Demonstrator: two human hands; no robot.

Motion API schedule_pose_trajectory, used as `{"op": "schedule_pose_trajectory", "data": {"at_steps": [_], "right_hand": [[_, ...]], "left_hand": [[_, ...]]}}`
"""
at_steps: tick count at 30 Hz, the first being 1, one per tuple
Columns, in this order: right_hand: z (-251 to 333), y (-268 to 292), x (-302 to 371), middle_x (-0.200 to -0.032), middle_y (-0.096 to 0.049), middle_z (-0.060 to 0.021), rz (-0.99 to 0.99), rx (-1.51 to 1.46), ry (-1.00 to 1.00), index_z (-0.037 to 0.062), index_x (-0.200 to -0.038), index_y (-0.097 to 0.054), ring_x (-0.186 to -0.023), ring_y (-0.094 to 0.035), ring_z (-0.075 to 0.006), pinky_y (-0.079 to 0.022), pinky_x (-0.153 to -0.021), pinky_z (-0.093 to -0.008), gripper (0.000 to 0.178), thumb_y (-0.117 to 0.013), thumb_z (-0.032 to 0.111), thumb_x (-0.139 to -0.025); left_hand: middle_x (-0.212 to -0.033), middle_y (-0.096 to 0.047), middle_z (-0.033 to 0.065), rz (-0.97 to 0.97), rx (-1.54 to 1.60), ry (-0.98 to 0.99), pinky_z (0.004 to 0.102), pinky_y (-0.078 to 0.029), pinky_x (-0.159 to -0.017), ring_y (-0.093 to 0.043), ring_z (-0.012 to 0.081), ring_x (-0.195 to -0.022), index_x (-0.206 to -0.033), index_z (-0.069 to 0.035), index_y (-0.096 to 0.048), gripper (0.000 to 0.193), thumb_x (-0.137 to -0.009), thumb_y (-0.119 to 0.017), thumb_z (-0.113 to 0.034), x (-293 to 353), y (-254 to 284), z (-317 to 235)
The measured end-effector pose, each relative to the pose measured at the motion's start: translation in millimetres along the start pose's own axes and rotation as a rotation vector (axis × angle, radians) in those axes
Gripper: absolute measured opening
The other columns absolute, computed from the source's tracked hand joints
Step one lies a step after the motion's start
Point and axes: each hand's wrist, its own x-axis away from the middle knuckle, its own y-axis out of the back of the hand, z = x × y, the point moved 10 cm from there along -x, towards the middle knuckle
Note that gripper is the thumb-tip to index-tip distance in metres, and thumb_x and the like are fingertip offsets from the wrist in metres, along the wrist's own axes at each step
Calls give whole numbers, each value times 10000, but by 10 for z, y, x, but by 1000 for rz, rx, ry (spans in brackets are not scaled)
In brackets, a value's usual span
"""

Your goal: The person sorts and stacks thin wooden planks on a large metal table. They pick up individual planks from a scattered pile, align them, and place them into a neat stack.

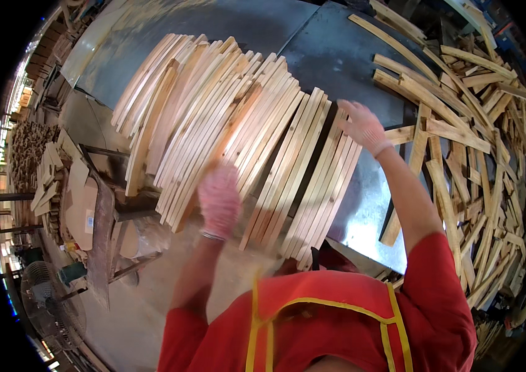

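Observation:
A long row of pale wooden slats [223, 118] lies side by side on the metal table, some jutting past its near edge. Dark gaps split off a narrow group of slats [288, 167] and a rightmost group [325, 189]. My left hand [219, 195], in a pinkish work glove, is over the near part of the row; motion blurs its fingers, so its grip is unclear. My right hand [365, 128], gloved too, is at the far end of the rightmost group. Its fingers stretch out over the slat ends, apparently without gripping.
A loose heap of wooden strips [461, 130] covers the right side of the grey metal table [331, 46]. At lower left stands a fan [49, 297], with stacked wood pieces [34, 149] farther back. A wooden frame [105, 229] stands beside the table's left.

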Motion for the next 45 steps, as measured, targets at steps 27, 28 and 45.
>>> {"op": "schedule_pose_trajectory", "data": {"at_steps": [27, 28, 45], "right_hand": [[357, -728, 1406, -1273, -667, -129, 593, -2114, -429, -26, -1538, -450, -1160, -686, -246, -574, -1000, -386, 722, -765, 105, -901], [382, -760, 1406, -1289, -663, -127, 574, -2094, -427, -30, -1530, -456, -1174, -681, -245, -571, -1007, -389, 726, -781, 128, -901], [-840, -166, 46, -1368, -653, -182, -8, -1246, -311, -47, -1621, -327, -1251, -634, -242, -498, -1102, -340, 790, -743, 202, -997]], "left_hand": [[-1245, -708, 138, 482, 1875, 925, 388, -605, -858, -730, 254, -1007, -1421, 22, -554, 519, -966, -733, -152, -1397, -732, -1612], [-1098, -746, 110, 599, 2055, 866, 358, -604, -800, -728, 225, -878, -1378, 18, -617, 488, -947, -758, -162, -1422, -795, -1744], [-869, -642, 118, 172, 488, 360, 358, -514, -732, -592, 253, -755, -1124, -73, -736, 230, -916, -659, -135, -621, -65, 202]]}}
